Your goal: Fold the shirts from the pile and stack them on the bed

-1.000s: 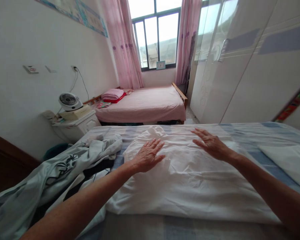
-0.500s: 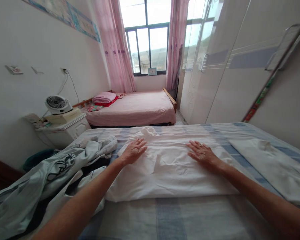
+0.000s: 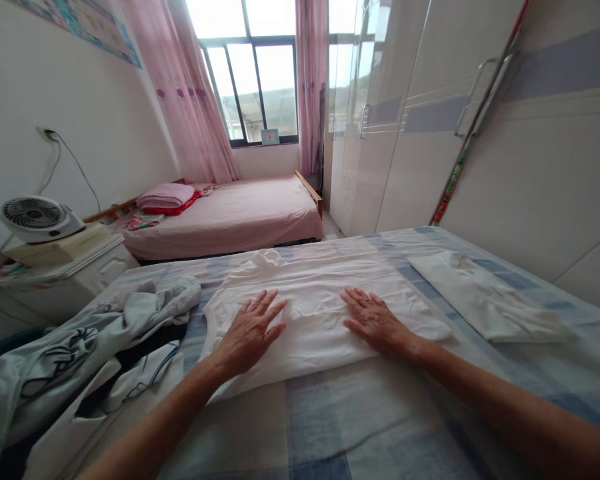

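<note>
A white shirt [image 3: 310, 333] lies spread on the blue-and-white checked bed sheet [image 3: 315, 427], with some wrinkles across its middle. My left hand [image 3: 253, 330] rests palm down on its left part, fingers spread. On the right part of the shirt lies my right hand [image 3: 375, 320], also flat, with its fingers stretched out. Neither hand grips the cloth. Right of the shirt lies a folded white garment [image 3: 490, 300]. A heap of pale grey clothes [image 3: 90, 353] with dark lettering is at the left.
Beyond this bed stands another bed with a pink sheet [image 3: 250, 213] and a folded pink quilt [image 3: 165, 195]. A small fan [image 3: 40, 217] sits on a white cabinet [image 3: 95, 267] at the left. A glossy wardrobe [image 3: 415, 167] lines the right side.
Both hands have slid nearer to me over the shirt, still flat. My view has turned to the right, so the room appears shifted left.
</note>
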`<state>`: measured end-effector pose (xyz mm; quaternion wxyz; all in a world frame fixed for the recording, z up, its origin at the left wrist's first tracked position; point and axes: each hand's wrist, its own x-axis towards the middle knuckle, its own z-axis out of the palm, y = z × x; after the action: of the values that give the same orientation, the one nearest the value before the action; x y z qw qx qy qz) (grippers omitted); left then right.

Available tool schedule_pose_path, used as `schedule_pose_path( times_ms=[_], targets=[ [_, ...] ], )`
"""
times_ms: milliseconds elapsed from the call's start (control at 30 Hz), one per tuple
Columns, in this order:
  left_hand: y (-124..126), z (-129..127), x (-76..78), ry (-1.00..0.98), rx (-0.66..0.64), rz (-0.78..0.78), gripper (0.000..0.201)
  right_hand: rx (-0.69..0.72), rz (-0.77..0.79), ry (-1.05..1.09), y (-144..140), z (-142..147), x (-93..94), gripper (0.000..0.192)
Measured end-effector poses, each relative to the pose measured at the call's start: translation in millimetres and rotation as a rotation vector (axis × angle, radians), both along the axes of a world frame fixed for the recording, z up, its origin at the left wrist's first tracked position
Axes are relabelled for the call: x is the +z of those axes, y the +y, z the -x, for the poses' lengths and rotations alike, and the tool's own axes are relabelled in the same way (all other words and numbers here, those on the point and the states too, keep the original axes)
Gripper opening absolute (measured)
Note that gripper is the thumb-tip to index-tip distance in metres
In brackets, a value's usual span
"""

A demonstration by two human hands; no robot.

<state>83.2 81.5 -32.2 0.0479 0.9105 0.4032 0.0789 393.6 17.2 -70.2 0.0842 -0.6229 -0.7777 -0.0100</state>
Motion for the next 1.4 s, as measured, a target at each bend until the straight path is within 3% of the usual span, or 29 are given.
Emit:
schedule_pose_path(
  times_ms=[100, 200, 300, 367, 500, 633, 733, 800, 867, 933, 1000, 1067, 1133, 1200, 1267, 1300, 1333, 1400],
  targets=[
    [-19.6, 1.4, -17.4, 0.059, 0.010, 0.036, 0.055, -0.060, 0.033, -0.021, -14.1, -14.2, -7.6, 0.063],
    [-22.3, 7.0, -25.9, 0.056, 0.038, 0.037, 0.055, -0.257, 0.012, -0.068, -22.2, -61.8, -13.1, 0.065],
    [-19.0, 9.4, -20.1, 0.036, 0.027, 0.073, 0.052, -0.381, 0.054, -0.107, -21.2, -99.0, -12.0, 0.063],
    [-13.8, 8.9, -11.8, 0.022, 0.035, 0.087, 0.050, -0.382, 0.043, -0.124, -15.7, -100.5, -5.9, 0.060],
    [9.7, 4.1, 0.6, -0.011, 0.044, 0.037, 0.050, -0.134, -0.039, -0.039, 3.8, -46.0, 15.5, 0.060],
    [39.9, -3.8, -0.4, -0.026, 0.007, 0.023, 0.047, 0.192, 0.037, 0.125, 31.3, 31.4, 34.1, 0.059],
    [49.7, -8.1, -8.1, -0.043, -0.022, -0.011, 0.044, 0.350, 0.074, 0.180, 57.9, 67.0, 34.3, 0.059],
    [48.3, -8.4, -15.5, -0.056, -0.042, -0.034, 0.045, 0.430, 0.103, 0.172, 81.0, 73.8, 27.0, 0.057],
    [43.5, -7.0, -22.4, -0.054, -0.047, -0.035, 0.048, 0.446, 0.122, 0.122, 108.3, 68.8, 17.7, 0.055],
    [38.5, -5.4, -26.4, -0.041, -0.035, -0.028, 0.051, 0.361, 0.104, 0.066, 135.4, 58.5, 11.4, 0.053],
    [35.0, -4.8, -26.6, -0.041, -0.029, -0.062, 0.047, 0.222, 0.069, 0.035, 156.4, 52.4, 11.9, 0.053],
    [33.6, -5.2, -24.7, -0.059, -0.063, -0.103, 0.043, 0.178, 0.043, 0.046, 167.1, 58.3, 18.7, 0.052],
    [33.6, -6.2, -23.4, -0.087, -0.101, -0.111, 0.041, 0.308, 0.022, 0.102, 168.0, 78.4, 27.5, 0.051],
    [34.4, -6.9, -24.2, -0.116, -0.110, -0.097, 0.041, 0.545, 0.037, 0.148, 165.0, 107.8, 33.4, 0.049],
    [35.4, -7.1, -26.4, -0.140, -0.092, -0.094, 0.042, 0.769, 0.089, 0.114, 166.1, 138.0, 34.3, 0.045],
    [35.9, -7.1, -27.3, -0.150, -0.090, -0.098, 0.042, 0.815, 0.104, 0.078, 169.7, 151.0, 33.4, 0.042],
    [36.4, -6.9, -27.8, -0.161, -0.094, -0.101, 0.042, 0.795, 0.106, 0.048, 175.5, 161.8, 32.3, 0.039],
    [38.0, -6.4, -26.8, -0.182, -0.082, -0.096, 0.039, 0.605, 0.071, 0.031, 191.5, 176.3, 31.9, 0.037]
  ],
)
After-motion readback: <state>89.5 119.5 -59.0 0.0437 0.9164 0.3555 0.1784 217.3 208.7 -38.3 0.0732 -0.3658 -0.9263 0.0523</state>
